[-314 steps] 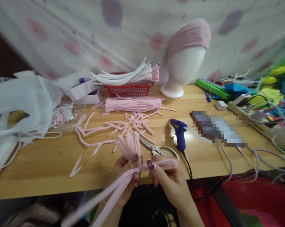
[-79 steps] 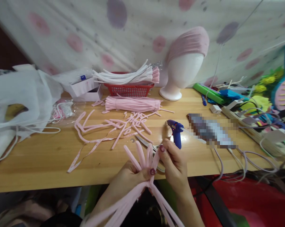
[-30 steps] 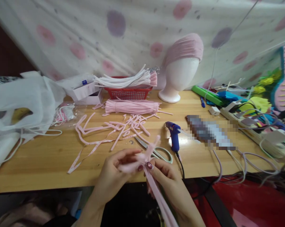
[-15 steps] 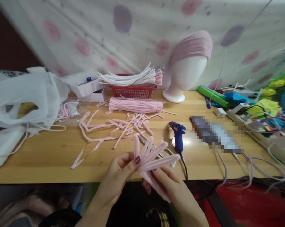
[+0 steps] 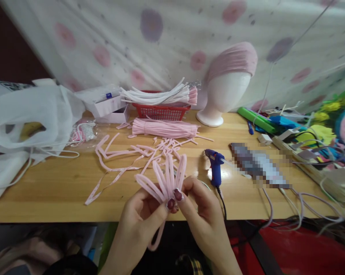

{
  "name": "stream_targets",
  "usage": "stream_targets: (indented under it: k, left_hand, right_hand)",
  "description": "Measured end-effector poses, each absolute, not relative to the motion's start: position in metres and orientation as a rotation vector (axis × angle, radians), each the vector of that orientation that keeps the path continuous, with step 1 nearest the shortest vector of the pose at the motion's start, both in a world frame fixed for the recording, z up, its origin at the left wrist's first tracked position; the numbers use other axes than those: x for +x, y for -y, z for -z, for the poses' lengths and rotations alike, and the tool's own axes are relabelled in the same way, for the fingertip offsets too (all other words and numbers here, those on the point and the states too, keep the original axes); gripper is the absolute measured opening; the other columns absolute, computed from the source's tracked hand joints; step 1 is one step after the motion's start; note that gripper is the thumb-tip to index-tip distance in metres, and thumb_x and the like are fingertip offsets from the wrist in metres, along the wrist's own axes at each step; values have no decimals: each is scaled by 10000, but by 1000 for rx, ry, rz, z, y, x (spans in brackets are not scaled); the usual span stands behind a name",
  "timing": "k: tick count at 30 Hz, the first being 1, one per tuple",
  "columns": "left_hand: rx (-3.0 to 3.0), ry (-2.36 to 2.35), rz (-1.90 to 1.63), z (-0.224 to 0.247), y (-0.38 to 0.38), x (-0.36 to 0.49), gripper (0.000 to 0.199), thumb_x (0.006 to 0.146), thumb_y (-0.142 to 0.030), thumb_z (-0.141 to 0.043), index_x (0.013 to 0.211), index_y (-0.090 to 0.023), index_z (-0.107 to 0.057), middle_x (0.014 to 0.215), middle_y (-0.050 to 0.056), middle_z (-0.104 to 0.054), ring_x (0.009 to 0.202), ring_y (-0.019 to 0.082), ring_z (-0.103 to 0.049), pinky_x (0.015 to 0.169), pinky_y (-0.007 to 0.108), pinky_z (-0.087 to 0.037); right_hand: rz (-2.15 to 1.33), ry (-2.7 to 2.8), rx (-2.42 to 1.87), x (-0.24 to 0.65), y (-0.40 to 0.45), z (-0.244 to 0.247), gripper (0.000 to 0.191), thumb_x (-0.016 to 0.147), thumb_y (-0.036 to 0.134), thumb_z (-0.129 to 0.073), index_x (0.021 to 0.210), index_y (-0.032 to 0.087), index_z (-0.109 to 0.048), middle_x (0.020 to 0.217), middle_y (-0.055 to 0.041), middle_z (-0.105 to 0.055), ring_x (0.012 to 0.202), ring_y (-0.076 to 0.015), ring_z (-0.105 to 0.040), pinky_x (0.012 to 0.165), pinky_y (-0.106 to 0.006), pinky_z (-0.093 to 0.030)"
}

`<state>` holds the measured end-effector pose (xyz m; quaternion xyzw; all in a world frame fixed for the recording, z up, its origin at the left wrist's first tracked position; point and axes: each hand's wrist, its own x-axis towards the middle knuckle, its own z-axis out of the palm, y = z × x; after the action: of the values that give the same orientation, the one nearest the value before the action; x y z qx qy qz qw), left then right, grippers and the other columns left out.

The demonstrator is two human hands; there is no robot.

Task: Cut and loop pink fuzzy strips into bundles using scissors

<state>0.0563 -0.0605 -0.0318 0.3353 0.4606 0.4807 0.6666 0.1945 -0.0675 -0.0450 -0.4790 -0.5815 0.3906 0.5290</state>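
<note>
Both hands meet over the table's front edge around a bunch of pink fuzzy loops (image 5: 169,176). My left hand (image 5: 145,217) pinches the base of the loops from the left. From the right, my right hand (image 5: 201,214) pinches the same base, thumbs side by side. Several loops fan upward and one hangs below the fingers. Behind them lie loose pink pieces (image 5: 112,153) and a pink measuring tape (image 5: 94,194). Scissors are mostly hidden behind the loops and right hand. A blue glue gun (image 5: 216,170) lies to the right.
A pink stem bundle (image 5: 165,128) lies before a red basket (image 5: 161,112) of white and pink stems. A white foam head (image 5: 226,91) wears a pink cap. Plastic bags (image 5: 34,118) stand left; a blurred flat object (image 5: 259,164), cables and a power strip (image 5: 301,164) lie right.
The loop bunch has turned, its loops now fanning up and left instead of up and right. My right hand has moved up, its thumb now beside my left thumb at the base.
</note>
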Motion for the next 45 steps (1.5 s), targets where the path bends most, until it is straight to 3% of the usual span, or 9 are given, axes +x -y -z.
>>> stream_targets:
  k: [5, 12, 17, 21, 25, 30, 36, 41, 45]
  left_hand:
    - [862, -1070, -1077, 37, 55, 59, 285, 704, -336, -855, 955, -209, -812, 982, 61, -823, 1023, 310, -747, 881, 348, -590]
    - [782, -959, -1106, 54, 51, 64, 300, 841, -350, -756, 1068, -159, -797, 1096, 100, -810, 1102, 304, -713, 985, 371, -544]
    - [715, -1021, -1204, 45, 52, 71, 333, 790, -397, -804, 1036, -174, -795, 1095, 88, -806, 1173, 317, -685, 1037, 370, -518]
    - [615, -1051, -1208, 35, 47, 74, 395, 750, -390, -832, 1082, -184, -781, 1038, 76, -808, 1085, 310, -722, 923, 357, -575]
    - [754, -1066, -1198, 29, 46, 76, 253, 739, -329, -818, 930, -164, -801, 887, 65, -800, 928, 287, -748, 784, 317, -605]
    - [749, -1149, -1310, 30, 52, 81, 146, 738, -316, -798, 770, -177, -768, 717, 31, -737, 712, 212, -695, 633, 263, -567]
    - [675, -1232, -1478, 49, 47, 81, 263, 735, -360, -839, 641, -184, -668, 632, -5, -651, 611, 161, -616, 570, 243, -510]
    - [650, -1214, -1560, 54, 38, 73, 239, 703, -362, -856, 717, -176, -707, 696, -4, -675, 674, 162, -634, 602, 227, -516]
    - [647, -1213, -1604, 51, 29, 65, 247, 652, -319, -894, 698, -170, -703, 667, -20, -658, 620, 131, -609, 556, 193, -502]
  right_hand:
    - [-904, 1426, -1148, 195, 65, 46, 231, 1044, 283, -501, 821, 223, -520, 778, 13, -499, 721, -168, -481, 647, -297, -391]
    - [-941, 1389, -1062, 194, 56, 44, 244, 1032, 268, -517, 793, 222, -513, 757, 25, -478, 705, -158, -454, 644, -286, -372]
    - [-977, 1321, -1032, 195, 54, 49, 254, 1028, 295, -535, 785, 225, -513, 739, 38, -452, 675, -148, -426, 629, -273, -362]
    - [-1024, 1357, -1017, 198, 52, 45, 318, 1005, 322, -564, 709, 223, -502, 698, 31, -461, 672, -155, -445, 610, -266, -365]
    - [-1155, 1327, -1054, 195, 50, 40, 386, 1025, 439, -549, 719, 206, -587, 724, 16, -523, 647, -145, -441, 575, -254, -375]
    - [-1137, 1168, -1029, 187, 51, 48, 430, 1024, 469, -565, 685, 209, -510, 628, 58, -378, 564, -113, -337, 486, -229, -292]
    - [-1136, 982, -1010, 179, 45, 59, 471, 1008, 543, -560, 679, 225, -444, 576, 86, -347, 495, -93, -266, 439, -223, -228]
    - [-1024, 1166, -1138, 199, 46, 47, 476, 1063, 530, -409, 719, 219, -521, 589, 55, -421, 524, -128, -388, 503, -251, -324]
    - [-645, 1674, -1566, 240, 60, 55, 223, 1040, 352, -494, 906, 232, -626, 891, -36, -626, 850, -231, -603, 768, -353, -463]
